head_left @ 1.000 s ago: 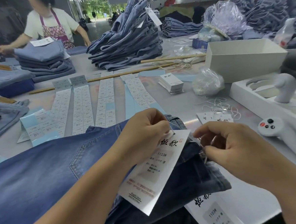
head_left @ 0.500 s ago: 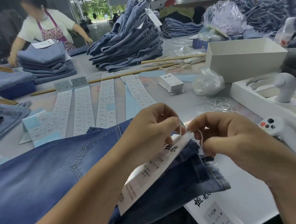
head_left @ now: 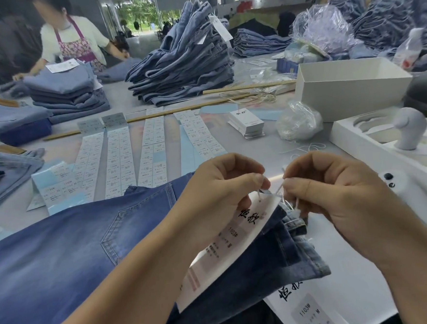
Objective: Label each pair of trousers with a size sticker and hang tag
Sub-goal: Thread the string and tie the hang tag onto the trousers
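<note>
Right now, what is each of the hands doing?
Left hand: pinching the white string at the hang tag.
Right hand: pinching the same string.

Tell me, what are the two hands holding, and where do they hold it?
Both hands pinch the white string of the hang tag: the left hand beside the tag's top edge, the right hand on the string's other end, over the jeans.
</note>
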Demonstrator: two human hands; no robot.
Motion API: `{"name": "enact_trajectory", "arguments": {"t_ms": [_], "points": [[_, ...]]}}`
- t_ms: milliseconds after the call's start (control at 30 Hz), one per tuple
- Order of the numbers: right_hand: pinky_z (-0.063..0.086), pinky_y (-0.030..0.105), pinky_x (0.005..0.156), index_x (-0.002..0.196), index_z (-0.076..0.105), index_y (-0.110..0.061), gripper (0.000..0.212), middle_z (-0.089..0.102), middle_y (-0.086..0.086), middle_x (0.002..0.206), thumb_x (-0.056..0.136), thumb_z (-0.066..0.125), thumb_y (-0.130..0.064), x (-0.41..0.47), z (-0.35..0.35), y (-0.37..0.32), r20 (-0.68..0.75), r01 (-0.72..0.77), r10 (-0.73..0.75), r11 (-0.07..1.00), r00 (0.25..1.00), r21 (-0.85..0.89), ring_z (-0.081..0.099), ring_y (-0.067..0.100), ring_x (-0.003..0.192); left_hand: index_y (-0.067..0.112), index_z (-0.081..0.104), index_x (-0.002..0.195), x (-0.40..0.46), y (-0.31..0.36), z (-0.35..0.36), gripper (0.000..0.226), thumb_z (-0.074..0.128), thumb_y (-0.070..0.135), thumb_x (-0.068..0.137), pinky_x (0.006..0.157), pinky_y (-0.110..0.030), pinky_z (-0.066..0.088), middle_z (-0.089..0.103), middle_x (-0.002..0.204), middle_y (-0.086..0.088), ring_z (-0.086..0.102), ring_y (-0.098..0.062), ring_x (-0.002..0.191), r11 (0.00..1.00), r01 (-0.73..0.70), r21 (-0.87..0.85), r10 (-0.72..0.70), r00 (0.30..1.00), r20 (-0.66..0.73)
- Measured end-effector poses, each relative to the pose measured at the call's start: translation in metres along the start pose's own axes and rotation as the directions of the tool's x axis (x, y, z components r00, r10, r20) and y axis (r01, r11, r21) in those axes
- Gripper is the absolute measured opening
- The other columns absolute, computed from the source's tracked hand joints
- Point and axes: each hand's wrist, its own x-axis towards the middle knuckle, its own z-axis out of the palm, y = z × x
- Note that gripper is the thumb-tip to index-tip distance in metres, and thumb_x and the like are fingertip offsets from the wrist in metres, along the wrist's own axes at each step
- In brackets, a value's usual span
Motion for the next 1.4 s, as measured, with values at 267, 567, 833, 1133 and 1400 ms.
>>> {"name": "enact_trajectory", "arguments": {"t_ms": [267, 567, 833, 1133, 1400], "points": [[0.053, 0.026, 0.048, 0.076, 0.078, -0.009, 0.021, 0.069, 0.017, 0.074, 0.07, 0.059, -0.003, -0.001, 0.004, -0.005, 0.136, -0.141, 0.1, 0.928, 0.986, 0.345, 0.068, 0.02, 0.058, 0.027, 0.069, 0.086, -0.004, -0.009, 0.004, 0.012, 0.066, 0.016, 0.09, 0.057, -0.014, 0.042, 0.065, 0.07, 0.014, 0.053, -0.002, 0.059, 0.949, -0.114, 0.294, 0.107, 0.993, 0.04], [0.058, 0.026, 0.059, 0.087, 0.079, -0.015, 0.03, 0.075, 0.016, 0.091, 0.063, 0.082, 0.002, -0.001, 0.009, -0.007, 0.196, -0.097, 0.043, 0.956, 0.98, 0.275, 0.075, 0.027, 0.083, 0.025, 0.069, 0.088, -0.008, -0.01, -0.003, 0.007, 0.069, 0.017, 0.089, 0.076, -0.037, 0.054, 0.072, 0.081, 0.003, 0.065, -0.019, 0.074, 0.949, -0.144, 0.282, 0.14, 0.99, 0.034], [0.056, 0.026, 0.051, 0.083, 0.076, -0.025, 0.015, 0.073, 0.004, 0.066, 0.069, 0.075, -0.027, 0.001, 0.023, -0.006, -0.048, 0.128, -0.132, 0.988, 0.99, -0.086, 0.071, 0.021, 0.058, 0.021, 0.072, 0.085, -0.01, -0.015, -0.008, 0.004, 0.072, 0.022, 0.089, 0.066, -0.021, 0.052, 0.073, 0.075, 0.001, 0.063, -0.005, 0.067, 0.963, -0.171, 0.209, 0.178, 0.984, -0.014], [0.049, 0.016, 0.048, 0.076, 0.073, -0.028, 0.013, 0.07, -0.014, 0.064, 0.083, 0.073, -0.018, -0.001, 0.034, 0.003, -0.057, 0.158, -0.197, 0.902, 0.979, -0.402, 0.065, 0.005, 0.057, 0.022, 0.073, 0.082, -0.011, -0.014, -0.015, 0.009, 0.071, 0.016, 0.089, 0.062, -0.015, 0.048, 0.073, 0.076, 0.005, 0.063, -0.005, 0.065, 0.984, -0.151, 0.095, 0.155, 0.987, -0.046], [0.042, 0.008, 0.049, 0.079, 0.075, -0.029, 0.007, 0.065, -0.021, 0.069, 0.081, 0.07, -0.025, -0.001, 0.036, 0.001, -0.036, 0.222, -0.278, 0.834, 0.96, -0.505, 0.061, 0.003, 0.062, 0.024, 0.072, 0.083, -0.012, -0.015, -0.015, 0.013, 0.068, 0.014, 0.091, 0.064, -0.016, 0.05, 0.072, 0.075, 0.006, 0.06, -0.004, 0.064, 0.979, -0.155, 0.135, 0.162, 0.986, -0.043]]}}
